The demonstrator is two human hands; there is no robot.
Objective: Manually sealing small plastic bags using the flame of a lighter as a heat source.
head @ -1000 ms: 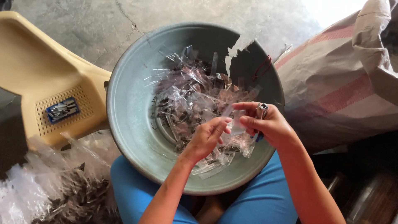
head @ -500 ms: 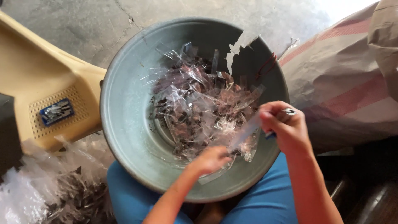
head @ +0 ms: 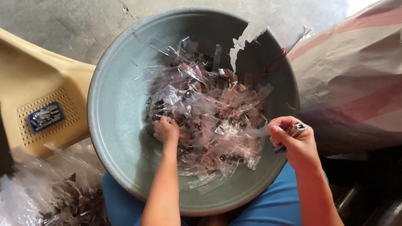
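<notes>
We see the left hand (head: 166, 129) curled shut, digging into the sleeve pile (head: 209, 117) mid-basin (head: 113, 125), while the right hand (head: 295, 142) pinches one clear sleeve (head: 255, 132) at the basin's right rim, pointing pileward.

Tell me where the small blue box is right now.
In the head view the small blue box sits at far left on the tan plastic chair, just left of the grey basin.

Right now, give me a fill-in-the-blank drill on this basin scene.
1. The left hand reaches into the pile of clear ____ wrappers.
2. The right hand pinches one clear ____.
3. The grey basin rests on the person's ____.
4. Left of the basin stands a ____ plastic chair.

Missing words: plastic; wrapper; lap; yellow
</notes>
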